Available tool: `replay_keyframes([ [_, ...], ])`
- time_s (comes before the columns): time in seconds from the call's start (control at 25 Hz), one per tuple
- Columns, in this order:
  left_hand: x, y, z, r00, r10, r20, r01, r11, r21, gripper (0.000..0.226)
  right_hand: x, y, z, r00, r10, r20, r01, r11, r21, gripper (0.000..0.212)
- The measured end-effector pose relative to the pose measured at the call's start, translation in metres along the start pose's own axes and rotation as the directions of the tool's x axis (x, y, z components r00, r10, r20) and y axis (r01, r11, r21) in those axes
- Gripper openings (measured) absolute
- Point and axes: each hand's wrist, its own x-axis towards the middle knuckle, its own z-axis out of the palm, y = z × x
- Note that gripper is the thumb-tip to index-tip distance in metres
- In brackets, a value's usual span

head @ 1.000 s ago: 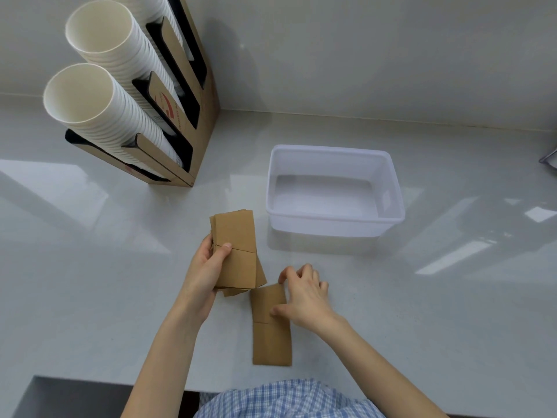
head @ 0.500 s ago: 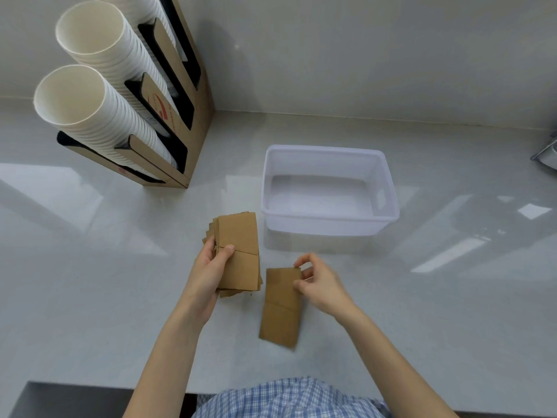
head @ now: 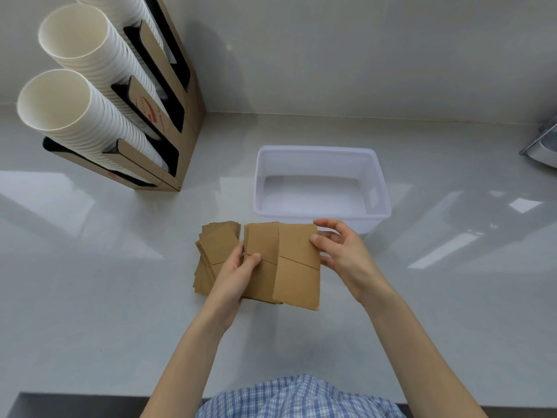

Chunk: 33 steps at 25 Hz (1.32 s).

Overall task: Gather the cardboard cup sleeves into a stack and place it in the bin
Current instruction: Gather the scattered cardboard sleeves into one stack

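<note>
Several flat brown cardboard cup sleeves (head: 217, 254) are fanned in a loose stack just above the counter, and my left hand (head: 238, 274) grips them with the thumb on top. One more sleeve (head: 298, 267) overlaps the right side of that stack. My right hand (head: 342, 251) pinches this sleeve by its right edge. The white plastic bin (head: 319, 152) stands empty right behind my hands, close to my right fingers.
A cardboard cup dispenser (head: 168, 116) with long stacks of white paper cups (head: 87, 128) leans at the back left. A metal object (head: 542, 143) shows at the right edge. The glossy grey counter (head: 90, 282) ends at a dark front edge near my body.
My right hand has lifted the single sleeve off the counter and carried it left and up onto the stack in my left hand. The left hand has barely moved.
</note>
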Motion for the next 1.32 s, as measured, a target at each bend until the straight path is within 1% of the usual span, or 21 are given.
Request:
replay_keyframes([
  [0.16, 0.0, -0.001, 0.007, 0.999, 0.005, 0.049, -0.003, 1.0, -0.029, 0.018, 0.003, 0.003, 0.014, 0.996, -0.071, -0.06, 0.062, 0.987, -0.149, 0.023],
  [0.28, -0.001, -0.003, 0.011, 0.995, 0.001, 0.1, 0.0, 1.0, -0.005, 0.027, 0.006, 0.008, 0.02, 0.988, -0.114, -0.106, 0.082, 0.96, -0.269, 0.022],
  [0.4, -0.001, -0.006, 0.015, 0.993, 0.008, 0.12, -0.012, 0.999, 0.034, 0.025, 0.006, 0.012, 0.024, 0.978, -0.157, -0.139, 0.094, 0.922, -0.375, 0.024],
  [0.56, -0.001, -0.008, 0.018, 0.992, 0.003, 0.124, -0.01, 0.998, 0.059, 0.023, 0.005, 0.016, 0.026, 0.971, -0.184, -0.156, 0.098, 0.892, -0.442, 0.03],
  [0.72, -0.002, -0.007, 0.02, 0.992, -0.006, 0.127, -0.004, 0.997, 0.083, 0.021, 0.004, 0.019, 0.029, 0.971, -0.18, -0.155, 0.078, 0.857, -0.509, 0.035],
  [0.88, -0.002, -0.006, 0.02, 0.994, -0.008, 0.108, -0.004, 0.994, 0.111, 0.024, 0.005, 0.022, 0.029, 0.978, -0.141, -0.155, 0.046, 0.866, -0.497, 0.036],
  [1.0, 0.001, -0.003, 0.017, 0.997, 0.0, 0.075, -0.008, 0.995, 0.101, 0.027, 0.003, 0.024, 0.027, 0.992, -0.019, -0.122, -0.039, 0.891, -0.453, 0.042],
  [1.08, 0.001, -0.001, 0.016, 0.997, 0.007, 0.072, -0.014, 0.995, 0.097, 0.025, 0.0, 0.025, 0.027, 0.996, 0.053, -0.07, -0.076, 0.92, -0.384, 0.041],
  [1.16, 0.001, 0.0, 0.016, 0.997, 0.015, 0.082, -0.023, 0.995, 0.102, 0.026, -0.002, 0.026, 0.028, 0.998, 0.055, -0.032, -0.063, 0.926, -0.373, 0.038],
  [1.32, -0.002, 0.0, 0.018, 0.994, 0.026, 0.105, -0.038, 0.993, 0.112, 0.034, -0.001, 0.024, 0.031, 1.0, 0.024, -0.02, -0.03, 0.915, -0.402, 0.038],
])
